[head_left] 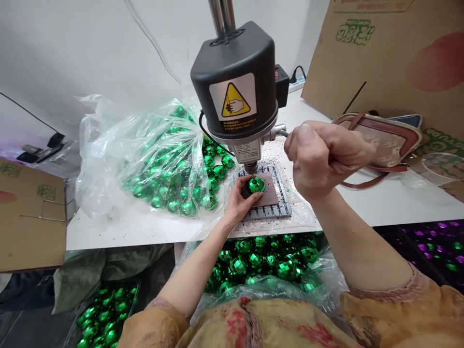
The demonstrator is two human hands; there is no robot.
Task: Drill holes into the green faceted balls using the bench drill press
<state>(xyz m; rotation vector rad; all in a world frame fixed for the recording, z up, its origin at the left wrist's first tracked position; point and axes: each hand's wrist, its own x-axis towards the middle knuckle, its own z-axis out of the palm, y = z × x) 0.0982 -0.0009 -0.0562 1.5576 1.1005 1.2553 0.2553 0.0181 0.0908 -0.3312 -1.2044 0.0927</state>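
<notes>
A shiny green faceted ball (256, 185) sits on a brownish square pad under the chuck of a bench drill press (234, 82). My left hand (241, 199) curls thumb and fingers around the ball, close below the bit. The pad (270, 193) lies on the drill's grey slotted base (284, 205), which is sprinkled with dark specks. To the right of the drill head, my right hand (319, 157) is closed in a fist on the feed lever (283, 133). Most of the lever is hidden inside that fist.
At left on the white table (108, 234) lies a clear plastic bag (163, 159) of green balls. More green balls (257, 258) fill a bag at my lap. A pouch (384, 137) and a cardboard box (391, 58) stand right. Crates of balls (105, 314) sit below.
</notes>
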